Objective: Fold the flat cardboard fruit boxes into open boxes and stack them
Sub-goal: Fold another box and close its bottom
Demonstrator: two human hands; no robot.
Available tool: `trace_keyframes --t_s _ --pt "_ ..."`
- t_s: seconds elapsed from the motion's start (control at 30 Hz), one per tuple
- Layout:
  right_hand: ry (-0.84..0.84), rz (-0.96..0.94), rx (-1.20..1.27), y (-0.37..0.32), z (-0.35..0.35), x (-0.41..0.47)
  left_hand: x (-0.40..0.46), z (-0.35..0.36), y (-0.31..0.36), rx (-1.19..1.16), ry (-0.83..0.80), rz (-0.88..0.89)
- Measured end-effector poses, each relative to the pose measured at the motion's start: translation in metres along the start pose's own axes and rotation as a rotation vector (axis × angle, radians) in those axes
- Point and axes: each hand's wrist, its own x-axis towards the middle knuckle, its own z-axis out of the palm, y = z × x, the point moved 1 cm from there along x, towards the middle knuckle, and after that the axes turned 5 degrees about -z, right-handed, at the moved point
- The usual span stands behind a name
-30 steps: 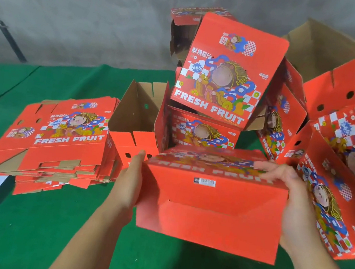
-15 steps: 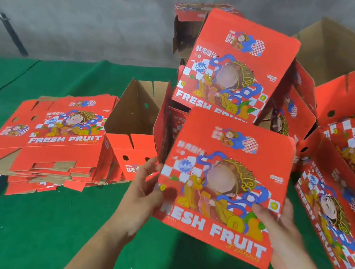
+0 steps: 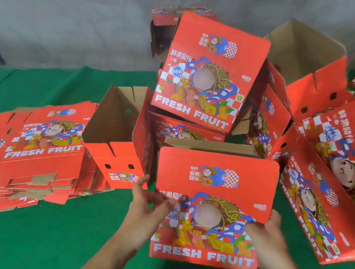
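Note:
I hold a folded red fruit box [image 3: 215, 182] upright in front of me, its printed "FRESH FRUIT" face toward me and its open top edge showing brown cardboard. My left hand [image 3: 146, 208] grips its left edge and my right hand [image 3: 265, 234] grips its right edge. A stack of flat red boxes [image 3: 30, 148] lies on the green cloth to the left. Behind the held box, several folded boxes are piled, the topmost [image 3: 207, 74] tilted with its printed face toward me.
An open box [image 3: 115, 138] lies on its side between the flat stack and the pile. More folded boxes [image 3: 330, 193] lean at the right, one [image 3: 309, 62] open at the back. A green cloth [image 3: 57, 243] covers the table; a grey wall [image 3: 76, 2] rises behind.
The box has been turned from bottom-side toward me to printed face upright, and it now stands straighter and more square to me. Both hands shifted to its side edges.

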Motion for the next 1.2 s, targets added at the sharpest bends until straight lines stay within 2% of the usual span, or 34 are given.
trace_keyframes --t_s 0.1,0.23,0.33,0.4,0.47,0.53,0.73,0.87,0.93,1.1,1.2 --pt "-0.089 0.030 -0.002 0.005 -0.016 -0.010 0.008 -0.003 0.002 -0.016 0.005 -0.039" --pt "-0.144 -0.096 -0.283 0.021 -0.046 -0.025 0.022 0.011 0.014 0.030 -0.062 -0.008" --pt "0.064 -0.253 -0.325 0.034 -0.056 -0.027 0.033 0.031 0.031 0.012 -0.078 0.065" --pt "0.220 -0.294 -0.312 0.038 -0.059 -0.029 0.039 0.050 0.048 -0.029 -0.136 0.072" --pt "0.399 -0.309 -0.340 0.040 -0.063 -0.033 0.044 0.070 0.066 -0.096 -0.240 0.039" --pt "0.462 -0.271 -0.375 0.047 -0.070 -0.042 0.044 0.090 0.078 -0.153 -0.317 -0.043" --pt "0.393 -0.237 -0.243 0.054 -0.051 -0.063 0.013 0.136 0.094 -0.106 -0.552 -0.106" --pt "0.199 -0.274 -0.156 0.034 -0.033 -0.049 -0.006 0.153 0.096 -0.046 -0.665 -0.086" --pt "0.134 -0.337 -0.156 0.026 -0.025 -0.037 -0.004 0.166 0.097 -0.074 -0.622 -0.030" --pt "0.014 -0.491 0.022 0.006 0.010 -0.009 0.007 0.167 0.107 0.061 -0.332 0.047" --pt "-0.056 -0.607 0.022 0.005 0.022 0.006 0.018 0.157 0.106 0.084 -0.261 0.061"
